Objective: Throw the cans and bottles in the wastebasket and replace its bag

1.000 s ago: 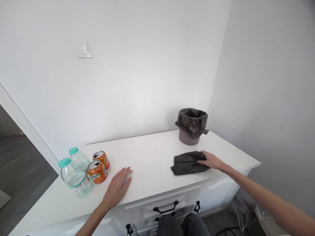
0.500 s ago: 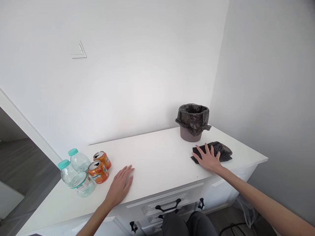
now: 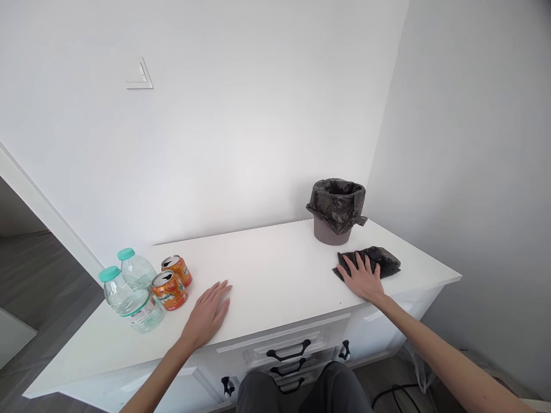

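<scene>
My left hand (image 3: 207,312) lies flat on the white cabinet top, fingers stretched out, holding nothing. Just left of it stand two opened orange soda cans (image 3: 169,291), beside two clear plastic bottles (image 3: 140,307) with turquoise caps. On the right, my right hand (image 3: 362,277) rests with spread fingers on a folded black plastic bag (image 3: 384,261), pressing it against the surface without gripping it. Behind that bag is a small brownish bin (image 3: 330,234) lined with a black garbage bag (image 3: 338,205) folded over its rim.
The white cabinet top (image 3: 267,269) runs along a wall with a light switch (image 3: 140,76). Drawers with black handles (image 3: 289,351) face me above my knees. A wall closes the right side. A cable (image 3: 396,392) and clear plastic lie on the floor.
My view has shifted slightly, and my knees have spread apart. The folded black bag looks flatter under my right hand. Both hands stay in nearly the same places.
</scene>
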Action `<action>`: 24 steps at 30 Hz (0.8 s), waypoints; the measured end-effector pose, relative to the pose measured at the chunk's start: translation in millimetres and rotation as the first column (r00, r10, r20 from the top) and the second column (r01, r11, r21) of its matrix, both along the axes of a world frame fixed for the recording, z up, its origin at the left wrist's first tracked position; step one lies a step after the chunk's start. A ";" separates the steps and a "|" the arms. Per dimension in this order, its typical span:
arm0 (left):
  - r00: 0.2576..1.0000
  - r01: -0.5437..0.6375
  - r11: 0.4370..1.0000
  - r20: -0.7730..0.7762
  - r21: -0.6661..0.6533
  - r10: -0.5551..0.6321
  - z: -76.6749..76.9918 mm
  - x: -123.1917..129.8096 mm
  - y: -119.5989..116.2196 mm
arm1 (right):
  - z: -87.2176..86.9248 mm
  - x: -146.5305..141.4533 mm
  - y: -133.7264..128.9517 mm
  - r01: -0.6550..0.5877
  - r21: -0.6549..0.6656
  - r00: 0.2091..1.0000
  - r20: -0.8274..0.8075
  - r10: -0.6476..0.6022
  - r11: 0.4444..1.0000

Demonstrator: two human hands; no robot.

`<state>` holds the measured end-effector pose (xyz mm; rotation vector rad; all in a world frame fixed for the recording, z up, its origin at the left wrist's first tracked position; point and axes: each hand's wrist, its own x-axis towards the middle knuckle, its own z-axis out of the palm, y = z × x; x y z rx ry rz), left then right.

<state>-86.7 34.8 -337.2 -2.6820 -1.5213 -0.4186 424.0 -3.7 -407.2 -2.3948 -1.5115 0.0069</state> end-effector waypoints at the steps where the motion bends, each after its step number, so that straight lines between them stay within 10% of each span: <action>1: 1.000 -0.003 1.000 -0.012 0.000 0.003 -0.6 -0.1 0.2 | 0.2 -0.5 -1.2 0.001 0.030 1.000 0.012 -0.001 1.000; 7: 0.997 -0.032 0.999 -0.075 -0.009 0.031 -6.5 3.4 7.5 | 8.9 -22.8 -8.4 -0.239 0.245 0.961 0.198 0.193 0.940; 13: 0.991 -0.098 0.995 -0.089 -0.012 0.097 -10.6 17.9 23.0 | 17.7 -83.1 -0.1 -0.520 0.145 0.852 0.156 0.499 0.842; 24: 0.992 -0.112 0.994 -0.064 0.010 0.112 -16.2 21.5 22.6 | 22.5 -99.8 3.7 -0.512 0.044 0.858 -0.018 0.513 0.858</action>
